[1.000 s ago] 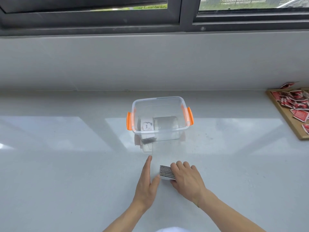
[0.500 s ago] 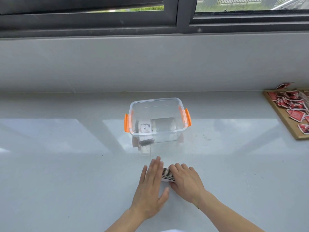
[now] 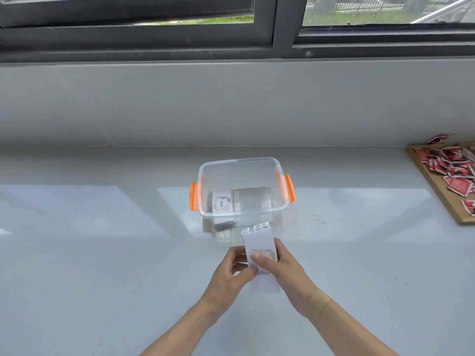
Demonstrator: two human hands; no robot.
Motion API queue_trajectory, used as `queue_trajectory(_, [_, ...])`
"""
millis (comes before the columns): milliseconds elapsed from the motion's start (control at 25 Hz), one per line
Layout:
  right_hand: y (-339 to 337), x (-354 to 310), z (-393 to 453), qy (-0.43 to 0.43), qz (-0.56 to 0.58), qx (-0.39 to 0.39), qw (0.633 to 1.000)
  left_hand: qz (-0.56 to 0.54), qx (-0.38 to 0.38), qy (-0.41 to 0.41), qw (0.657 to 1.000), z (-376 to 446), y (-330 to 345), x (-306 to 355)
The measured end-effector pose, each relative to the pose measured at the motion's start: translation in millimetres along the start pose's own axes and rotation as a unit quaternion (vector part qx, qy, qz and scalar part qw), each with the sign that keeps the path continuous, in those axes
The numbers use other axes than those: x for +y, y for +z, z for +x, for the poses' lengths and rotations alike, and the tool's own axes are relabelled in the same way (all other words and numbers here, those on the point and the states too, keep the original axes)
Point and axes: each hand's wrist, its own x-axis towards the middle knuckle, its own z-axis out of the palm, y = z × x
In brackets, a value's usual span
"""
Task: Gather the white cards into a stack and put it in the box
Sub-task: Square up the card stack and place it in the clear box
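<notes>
Holding the stack [image 3: 259, 240] at frame centre: right hand [image 3: 288, 273] clamps it, left hand [image 3: 231, 272] steadies its edge. Long axis points up-frame at the box [image 3: 279, 164], just beyond.

One word can be read: "love", printed in dark letters and turned sideways, on a small white card [image 3: 221, 203] lying inside the clear plastic box with orange handles [image 3: 257, 214], at its left side.
</notes>
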Motion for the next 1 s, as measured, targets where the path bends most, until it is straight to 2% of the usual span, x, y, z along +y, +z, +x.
queue_trajectory(160, [8,-27,8,-0.016,-0.041,0.016,0.999,-0.011,0.007,-0.002,1.000,14,-5,35])
queue_trajectory(240, [5,-44,17,-0.062,-0.091,0.046,0.993,-0.021,0.018,0.006,1.000,25,-9,56])
queue_trajectory(280, [0,-53,24,-0.107,-0.149,0.086,0.979,-0.022,0.026,0.010,0.999,31,-12,67])
queue_trajectory(320, [-7,-63,33,-0.163,-0.228,0.140,0.950,-0.018,0.039,0.012,0.999,39,-17,78])
queue_trajectory(400, [-25,-82,55,-0.270,-0.378,0.230,0.855,-0.007,0.068,0.004,0.998,56,-27,99])
queue_trajectory(440, [-34,-91,68,-0.293,-0.422,0.246,0.822,0.000,0.081,-0.009,0.997,65,-33,108])
queue_trajectory(520, [-49,-103,96,-0.285,-0.488,0.224,0.794,0.032,0.105,-0.046,0.993,87,-44,121])
queue_trajectory(720, [-58,-97,148,-0.225,-0.586,0.096,0.773,0.106,0.101,-0.133,0.980,134,-50,129])
queue_trajectory(1000, [-57,-84,162,-0.210,-0.533,0.092,0.815,0.144,0.072,-0.201,0.966,170,-32,108])
